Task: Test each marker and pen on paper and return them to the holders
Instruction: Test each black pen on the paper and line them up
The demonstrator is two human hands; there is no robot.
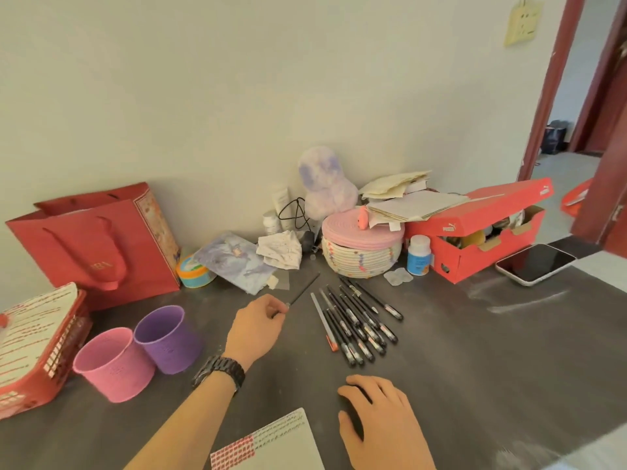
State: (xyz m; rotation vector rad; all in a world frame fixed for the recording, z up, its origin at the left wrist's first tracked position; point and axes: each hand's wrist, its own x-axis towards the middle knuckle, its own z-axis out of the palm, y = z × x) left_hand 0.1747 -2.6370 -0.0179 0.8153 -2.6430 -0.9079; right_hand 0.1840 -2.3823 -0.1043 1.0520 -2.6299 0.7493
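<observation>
Pen (303,289) pinched between the left hand's (254,329) fingertips, its free end pointing far-right over the table (475,351).
The right hand (380,418) rests palm-down with loose fingers, holding nothing, right of the paper (285,442). The other pens (359,325) lie in a row beyond it, and the pink holder (112,364) and purple holder (168,337) stand left.

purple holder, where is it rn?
Head view, left side: the purple holder stands beside the pink holder, in front of the red gift bag, left of the left hand gripping a pen.

Dark table (475,351) carries loose pens (356,320), pink holder (113,364), purple holder (168,337), paper (281,442), phone (536,262).
</observation>
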